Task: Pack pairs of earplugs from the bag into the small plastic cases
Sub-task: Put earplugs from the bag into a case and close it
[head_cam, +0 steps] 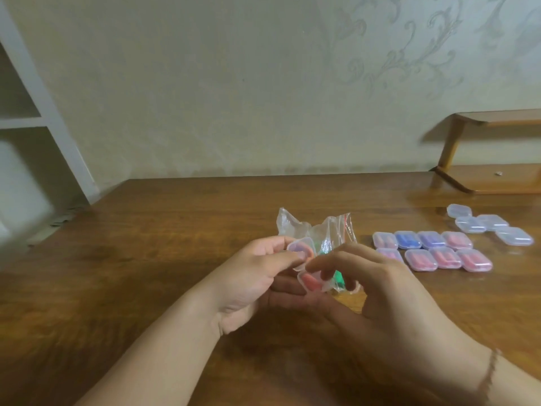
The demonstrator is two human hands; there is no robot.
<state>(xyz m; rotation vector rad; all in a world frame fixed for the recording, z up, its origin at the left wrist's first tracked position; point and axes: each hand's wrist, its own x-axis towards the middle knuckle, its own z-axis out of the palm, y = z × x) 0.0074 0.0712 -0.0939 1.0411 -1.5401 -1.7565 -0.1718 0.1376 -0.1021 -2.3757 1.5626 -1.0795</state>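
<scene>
Both hands holding 1 open case [307, 269] over the table [146, 259].
Left hand [251, 276] is pinching the lid; right hand [377, 285] is curling fingers round the base, pink earplug [311, 281] sitting inside. Bag [316, 230] is lying just behind. 8 filled cases [433, 250] and 4 empty cases [491, 225] are sitting right.

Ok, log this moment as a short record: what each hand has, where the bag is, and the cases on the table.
left hand: holds open case by its lid
right hand: fingers at the case's base, which holds a red earplug
bag: crumpled on table, just beyond the hands
filled cases: eight, closed, two rows at right
empty cases: four clear ones, beyond the filled rows
</scene>
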